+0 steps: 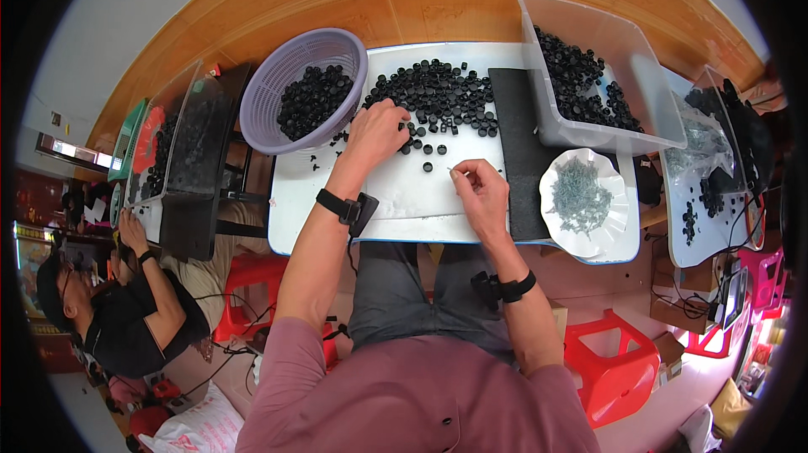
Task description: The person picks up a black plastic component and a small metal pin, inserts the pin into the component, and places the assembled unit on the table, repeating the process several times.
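On the white table [396, 188] lies a heap of small round black cap-like parts [438, 91], with a few loose ones in front of it. My left hand [380, 130] reaches to the heap's near-left edge, its fingers curled down among the parts; what the fingertips hold is hidden. To the right, my right hand [484, 194] is closed in a pinch above the table. A tiny thin piece [451, 169] sticks out between thumb and forefinger, too small to name. Right of that hand, a white scalloped dish [619, 215] holds many tiny grey-green pieces [581, 194].
A purple basket [263, 91] of black parts stands at the left, and a clear plastic bin [581, 135] of them at the back right. A dark mat [528, 141] lies beneath the dish's left side. Red stools [610, 360] stand below. A person [139, 301] works at the far left.
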Demonstrator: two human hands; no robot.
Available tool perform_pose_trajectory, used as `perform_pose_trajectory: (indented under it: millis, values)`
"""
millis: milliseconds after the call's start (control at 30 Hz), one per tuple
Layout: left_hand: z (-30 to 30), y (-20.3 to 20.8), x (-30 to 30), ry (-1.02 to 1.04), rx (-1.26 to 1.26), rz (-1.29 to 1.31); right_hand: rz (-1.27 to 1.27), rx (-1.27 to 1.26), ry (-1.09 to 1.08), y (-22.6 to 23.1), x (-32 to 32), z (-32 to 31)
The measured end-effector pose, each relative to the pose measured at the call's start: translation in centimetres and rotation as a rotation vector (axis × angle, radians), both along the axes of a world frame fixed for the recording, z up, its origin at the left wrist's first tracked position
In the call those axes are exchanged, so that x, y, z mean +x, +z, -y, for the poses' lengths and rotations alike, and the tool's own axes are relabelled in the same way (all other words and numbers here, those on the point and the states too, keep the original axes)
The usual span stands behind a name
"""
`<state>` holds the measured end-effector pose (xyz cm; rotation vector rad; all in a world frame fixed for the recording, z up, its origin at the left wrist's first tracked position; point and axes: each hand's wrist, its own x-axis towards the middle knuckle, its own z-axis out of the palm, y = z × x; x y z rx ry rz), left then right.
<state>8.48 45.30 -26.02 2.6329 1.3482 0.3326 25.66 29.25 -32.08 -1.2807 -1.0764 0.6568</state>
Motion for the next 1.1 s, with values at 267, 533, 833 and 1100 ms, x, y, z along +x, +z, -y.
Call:
perform_pose_trajectory:
  millis: [267,533,833,1100]
  values:
    - [-0.6,0.1,0.9,-0.078,0.116,-0.139,-0.016,-0.003,0.009,-0.3,0.0,-0.1]
    - [-0.3,-1.6,-0.2,0.040,-0.074,0.243,0.000,-0.001,0.005,0.1,0.0,0.0]
    - [1.5,-1.2,-0.7,0.021,-0.056,0.505,-0.004,0.004,-0.002,-0.4,0.0,0.1]
    - [9.8,-3.3,-0.3,0.180,-0.716,1.075,0.002,0.016,0.065,0.1,0.0,0.2]
